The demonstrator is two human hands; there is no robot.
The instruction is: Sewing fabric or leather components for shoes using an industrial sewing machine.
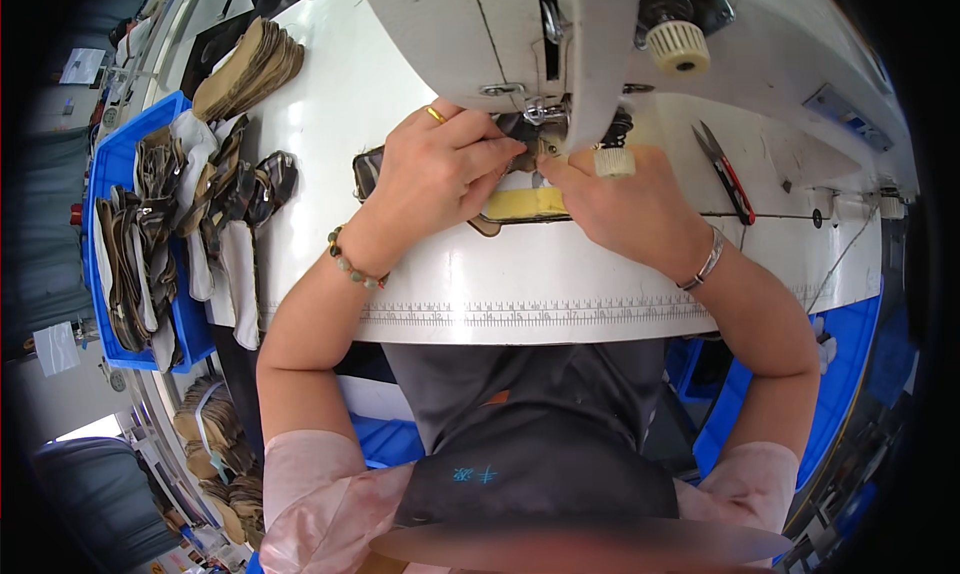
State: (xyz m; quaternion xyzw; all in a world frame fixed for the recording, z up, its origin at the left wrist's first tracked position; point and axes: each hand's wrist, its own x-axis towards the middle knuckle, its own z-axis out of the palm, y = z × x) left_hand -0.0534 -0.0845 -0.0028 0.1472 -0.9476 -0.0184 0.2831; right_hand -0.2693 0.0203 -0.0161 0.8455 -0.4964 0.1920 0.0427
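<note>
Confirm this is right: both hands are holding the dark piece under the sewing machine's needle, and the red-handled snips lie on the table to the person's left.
Not quite. The red-handled snips lie to the person's right, beyond the right hand, as the head view shows. The rest stands: the left hand and the right hand both hold the dark piece under the sewing machine on the table.

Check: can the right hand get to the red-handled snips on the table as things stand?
Probably yes. The snips lie in the open on the white table, just to the right of the right hand, with nothing between them. That hand is busy on the workpiece under the needle, though, so it must let go first.
</note>
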